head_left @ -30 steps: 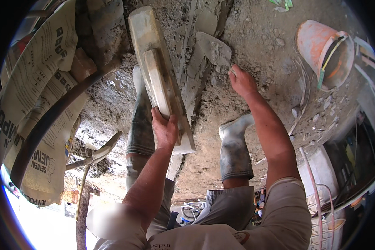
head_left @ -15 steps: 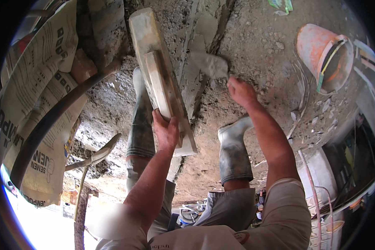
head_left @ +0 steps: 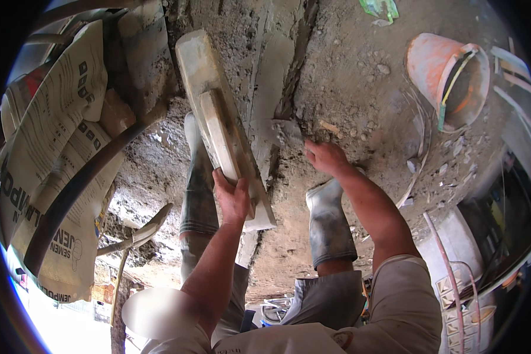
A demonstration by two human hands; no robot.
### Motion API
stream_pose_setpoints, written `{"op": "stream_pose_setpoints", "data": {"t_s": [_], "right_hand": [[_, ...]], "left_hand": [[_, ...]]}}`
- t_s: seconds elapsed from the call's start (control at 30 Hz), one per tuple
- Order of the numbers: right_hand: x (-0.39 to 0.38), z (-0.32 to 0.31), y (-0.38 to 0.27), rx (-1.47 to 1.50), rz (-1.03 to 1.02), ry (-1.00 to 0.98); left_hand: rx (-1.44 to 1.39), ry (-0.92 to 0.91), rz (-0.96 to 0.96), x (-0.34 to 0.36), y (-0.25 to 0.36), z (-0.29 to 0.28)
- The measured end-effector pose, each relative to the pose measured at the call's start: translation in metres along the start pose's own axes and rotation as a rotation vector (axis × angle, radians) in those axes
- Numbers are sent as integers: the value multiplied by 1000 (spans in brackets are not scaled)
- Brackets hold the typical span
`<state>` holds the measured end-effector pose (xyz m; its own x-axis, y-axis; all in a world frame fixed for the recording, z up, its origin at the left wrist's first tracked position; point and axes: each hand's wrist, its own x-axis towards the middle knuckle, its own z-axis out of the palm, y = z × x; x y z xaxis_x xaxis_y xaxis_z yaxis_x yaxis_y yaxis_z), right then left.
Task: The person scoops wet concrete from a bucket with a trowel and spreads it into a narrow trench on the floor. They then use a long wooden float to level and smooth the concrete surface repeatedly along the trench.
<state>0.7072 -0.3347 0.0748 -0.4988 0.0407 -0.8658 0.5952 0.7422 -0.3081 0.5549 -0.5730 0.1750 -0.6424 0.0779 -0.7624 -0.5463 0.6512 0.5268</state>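
Note:
My left hand [head_left: 232, 199] is closed round the handle of a long wooden plastering float [head_left: 196, 62], near the handle's close end. The float is smeared with dry cement and slants away from me over the left side of a grey mortar strip [head_left: 272, 65]. In my right hand [head_left: 327, 158] is a trowel [head_left: 289, 133], its handle hidden by my fingers. Its blade, coated in mortar, lies at or just over the strip's right edge; whether it touches I cannot tell.
An orange, mortar-stained bucket [head_left: 426, 74] lies tipped at the far right. Cement sacks [head_left: 62, 153] hang over a curved dark pole [head_left: 79, 177] on the left. My boots [head_left: 330, 227] stand either side of the strip. Green plastic [head_left: 380, 9] lies at the far edge.
My right hand has moved left and nearer to me, bringing the trowel blade down beside the float. My left hand keeps its hold on the float. The view has shifted slightly.

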Motion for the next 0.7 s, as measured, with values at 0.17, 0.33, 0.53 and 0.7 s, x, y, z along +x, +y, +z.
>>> {"op": "stream_pose_setpoints", "data": {"t_s": [0.17,0.33,0.53,0.7], "right_hand": [[17,-39,16,-25,56,180],[23,-104,42,187,126,613],[-101,-144,25,381,146,838],[-228,-186,60,143,313,1103]], "left_hand": [[25,7,52,0,-6,2],[22,-9,94,0,-9,11],[114,-26,20,0,-1,8],[-172,-33,18,5,-28,13]]}}
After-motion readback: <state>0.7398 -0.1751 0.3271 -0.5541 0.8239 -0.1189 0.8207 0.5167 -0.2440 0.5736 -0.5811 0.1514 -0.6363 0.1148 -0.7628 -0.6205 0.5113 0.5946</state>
